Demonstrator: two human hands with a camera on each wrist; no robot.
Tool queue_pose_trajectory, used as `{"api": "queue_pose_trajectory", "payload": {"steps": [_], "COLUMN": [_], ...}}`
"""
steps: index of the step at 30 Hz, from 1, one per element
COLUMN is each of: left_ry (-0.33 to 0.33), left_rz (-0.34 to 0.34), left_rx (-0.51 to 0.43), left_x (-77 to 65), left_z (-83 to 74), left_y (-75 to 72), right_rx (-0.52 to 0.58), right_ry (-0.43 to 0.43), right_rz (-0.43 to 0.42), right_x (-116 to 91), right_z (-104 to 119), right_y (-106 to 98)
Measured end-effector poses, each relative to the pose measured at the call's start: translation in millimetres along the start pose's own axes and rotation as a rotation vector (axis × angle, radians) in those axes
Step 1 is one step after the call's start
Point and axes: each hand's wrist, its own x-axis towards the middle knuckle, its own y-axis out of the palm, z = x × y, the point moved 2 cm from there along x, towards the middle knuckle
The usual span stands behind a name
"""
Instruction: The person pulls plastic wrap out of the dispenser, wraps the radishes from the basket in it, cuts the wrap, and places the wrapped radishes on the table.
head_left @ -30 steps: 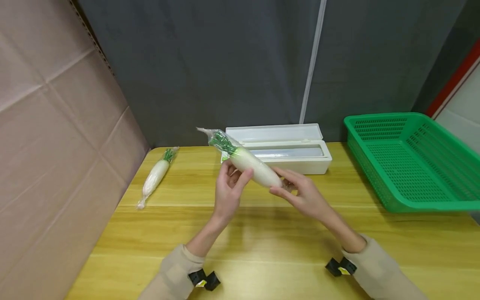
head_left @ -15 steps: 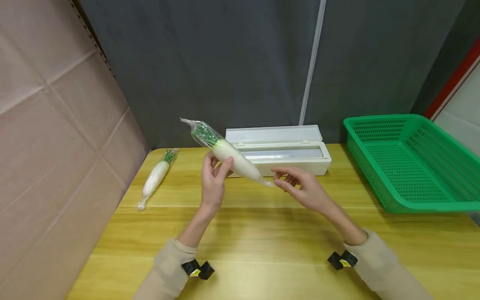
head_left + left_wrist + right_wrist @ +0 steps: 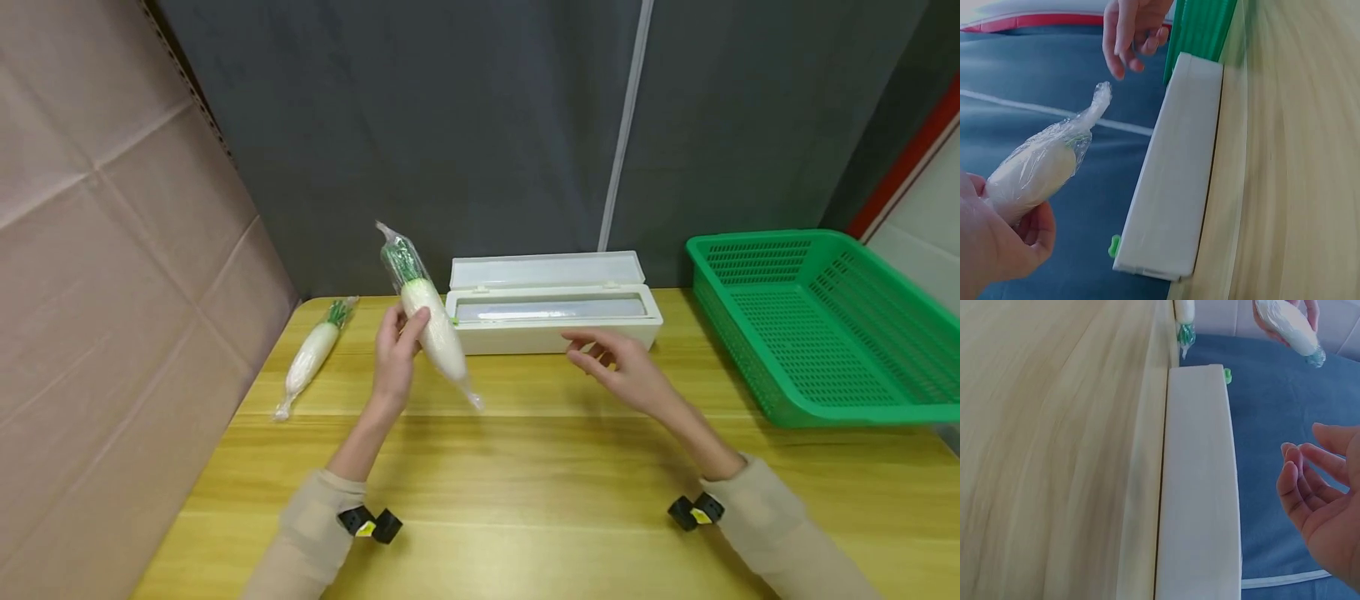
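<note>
My left hand (image 3: 395,354) grips a white radish (image 3: 437,333) wrapped in clear film, thumb across its front. Its green leaf end points up and its twisted film tail hangs down to the right. In the left wrist view the wrapped radish (image 3: 1041,165) shows creased film and a twisted end. My right hand (image 3: 618,367) holds nothing, its fingers loosely bent in front of the white box's right part. The right wrist view shows that same hand (image 3: 1329,494) with bent fingers and thumb apart from anything. A second wrapped radish (image 3: 311,358) lies on the table at the left.
Against the dark back wall stands a white cling film box (image 3: 551,337), lid raised, with a roll (image 3: 551,310) inside. A green slider (image 3: 1114,245) sticks out at its end. To the right is a green plastic basket (image 3: 795,400) on the wooden table (image 3: 510,517).
My right hand has let go of the radish's film tail and drawn slightly right. My left hand has carried the radish left and turned it more upright.
</note>
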Motion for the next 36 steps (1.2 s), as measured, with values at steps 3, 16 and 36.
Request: {"api": "queue_pose_trajectory", "payload": {"steps": [3, 16, 36], "left_ry": [-0.063, -0.278, -0.25], "left_rz": [0.026, 0.104, 0.092], "left_rx": [0.078, 0.459, 0.875], "left_x": [5.8, 27.0, 56.3], "left_z": [3.8, 26.2, 57.8], "left_y": [-10.6, -50.6, -113.9], "right_rx": [-0.023, -0.12, -0.214], "right_ry": [0.004, 0.063, 0.139], "right_rz": [0.0, 0.033, 0.145], "right_x": [-1, -5, -16], "right_z": [-4, -20, -40], "right_y": [-2, -12, -25]}}
